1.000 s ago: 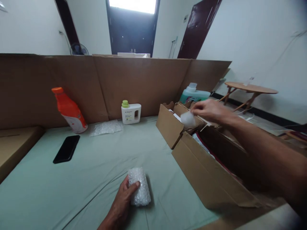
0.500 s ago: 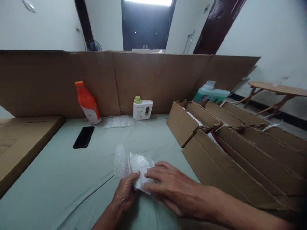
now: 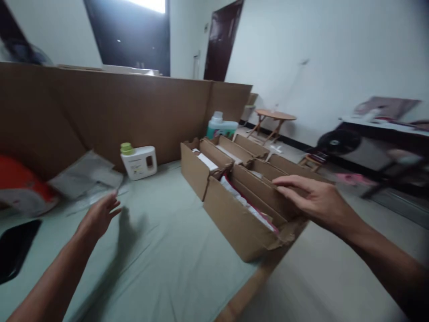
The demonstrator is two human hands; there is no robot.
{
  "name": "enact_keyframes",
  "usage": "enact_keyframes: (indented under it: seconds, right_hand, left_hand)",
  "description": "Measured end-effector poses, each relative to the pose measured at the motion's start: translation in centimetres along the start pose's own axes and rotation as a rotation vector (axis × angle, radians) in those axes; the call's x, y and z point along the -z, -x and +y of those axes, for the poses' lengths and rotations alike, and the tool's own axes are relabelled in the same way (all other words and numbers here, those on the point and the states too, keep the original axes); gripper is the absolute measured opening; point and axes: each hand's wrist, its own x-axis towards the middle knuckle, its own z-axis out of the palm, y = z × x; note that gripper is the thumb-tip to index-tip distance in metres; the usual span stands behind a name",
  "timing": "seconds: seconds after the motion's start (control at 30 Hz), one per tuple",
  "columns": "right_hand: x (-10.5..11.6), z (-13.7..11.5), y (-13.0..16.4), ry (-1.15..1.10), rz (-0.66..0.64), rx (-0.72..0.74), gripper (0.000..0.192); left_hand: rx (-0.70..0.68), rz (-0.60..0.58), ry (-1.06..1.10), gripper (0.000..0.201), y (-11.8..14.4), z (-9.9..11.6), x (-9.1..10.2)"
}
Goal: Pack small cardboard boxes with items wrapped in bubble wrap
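My left hand point(image 3: 98, 217) is over the left part of the cloth with its fingers apart, holding nothing. Just beyond its fingertips lie clear plastic wraps point(image 3: 89, 174), blurred by motion. To their right a white bottle with a green cap point(image 3: 139, 163) stands upright. On the right, my right hand point(image 3: 313, 197) reaches over the divided cardboard box point(image 3: 231, 223). Its thumb and fingers are a little apart near the top of a divider, and nothing shows between them; whether they touch the cardboard I cannot tell. White and red packets point(image 3: 246, 203) sit in the front compartment.
An orange-red bottle point(image 3: 20, 185) and a black phone point(image 3: 18, 248) are at the left. A cardboard wall point(image 3: 144, 107) runs along the back. Behind the box stands a teal liquid bottle point(image 3: 221, 127). The table's wooden edge point(image 3: 248, 286) lies at the lower right.
The view has swung right. My left hand has let go of the bubble wrap and moved to the back left. My right hand has left the wrap and moved over the cardboard box.
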Motion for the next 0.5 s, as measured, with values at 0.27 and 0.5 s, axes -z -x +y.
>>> enact_keyframes:
  seconds: [0.27,0.5]
  right_hand:
    - [-1.1,8.0,-4.1,0.231,-0.450,-0.061,0.024]
    - [-3.7,6.2,-8.7,0.394,-0.454,0.011,0.052]
  left_hand:
    - [-0.216,-0.321,-0.654,0.075,5.9,-12.9,1.5]
    - [-0.496,-0.273,-0.782,0.050,6.8,-14.3,2.2]
